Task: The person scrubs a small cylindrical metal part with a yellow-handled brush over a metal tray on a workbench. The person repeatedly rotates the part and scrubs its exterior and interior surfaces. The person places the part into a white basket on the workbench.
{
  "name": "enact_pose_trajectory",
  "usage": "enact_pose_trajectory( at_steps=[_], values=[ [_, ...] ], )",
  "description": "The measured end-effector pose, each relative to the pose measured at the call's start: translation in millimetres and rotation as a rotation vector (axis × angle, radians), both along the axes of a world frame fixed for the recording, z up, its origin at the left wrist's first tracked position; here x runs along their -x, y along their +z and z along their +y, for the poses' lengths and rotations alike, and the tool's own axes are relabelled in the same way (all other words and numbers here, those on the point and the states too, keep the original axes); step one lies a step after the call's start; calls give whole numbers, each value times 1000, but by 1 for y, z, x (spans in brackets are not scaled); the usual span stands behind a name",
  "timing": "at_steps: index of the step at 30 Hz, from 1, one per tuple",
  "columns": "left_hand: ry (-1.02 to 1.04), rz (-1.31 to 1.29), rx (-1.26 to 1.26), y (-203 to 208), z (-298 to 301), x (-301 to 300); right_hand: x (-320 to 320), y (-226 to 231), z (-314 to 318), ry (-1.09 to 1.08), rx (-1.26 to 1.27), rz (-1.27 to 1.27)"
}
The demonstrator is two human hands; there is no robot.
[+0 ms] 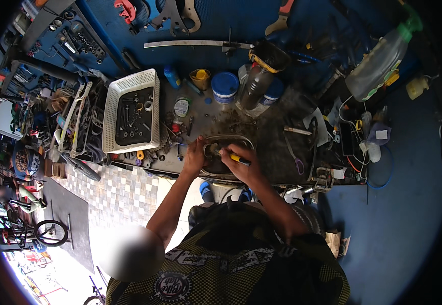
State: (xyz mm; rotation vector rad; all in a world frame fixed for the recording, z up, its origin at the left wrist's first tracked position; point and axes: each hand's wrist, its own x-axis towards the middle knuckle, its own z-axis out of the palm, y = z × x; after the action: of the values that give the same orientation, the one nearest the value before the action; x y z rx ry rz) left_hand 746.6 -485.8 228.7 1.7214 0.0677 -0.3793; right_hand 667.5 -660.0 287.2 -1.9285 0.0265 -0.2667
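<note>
A shallow tray with rounded corners and a pale rim (246, 138) rests at the workbench's front edge, with dark contents. At its left side, my left hand (194, 156) is closed, fingers pointing away from me; what they grip is hidden. My right hand (238, 161) reaches over the tray's right part, closed around a tool with a yellow-and-black handle (240, 159). The handle slants down to the right, and the working end, toward the left hand, is too small to tell. Between my hands, a small tan piece (212, 149) shows inside the tray.
Left stands a white plastic basket (156, 109) holding sockets and small metal parts. Behind the tray are a green-labelled bottle (181, 107), a blue-lidded tub (225, 86) and a dark bottle (257, 86). Purple-handled scissors (299, 165) and a phone (346, 138) lie at right.
</note>
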Motion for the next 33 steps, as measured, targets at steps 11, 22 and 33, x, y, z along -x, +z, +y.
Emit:
enact_pose_trajectory(
  at_steps=[11,22,33],
  values=[
    [6,-5,47,-4,3,1,0,-19,-1,-48,-22,-32],
    [24,286,554,-1,16,-4,22,-64,-18,193,-70,70],
    [22,153,278,-23,14,1,1,-34,-14,68,-83,89]
  ],
)
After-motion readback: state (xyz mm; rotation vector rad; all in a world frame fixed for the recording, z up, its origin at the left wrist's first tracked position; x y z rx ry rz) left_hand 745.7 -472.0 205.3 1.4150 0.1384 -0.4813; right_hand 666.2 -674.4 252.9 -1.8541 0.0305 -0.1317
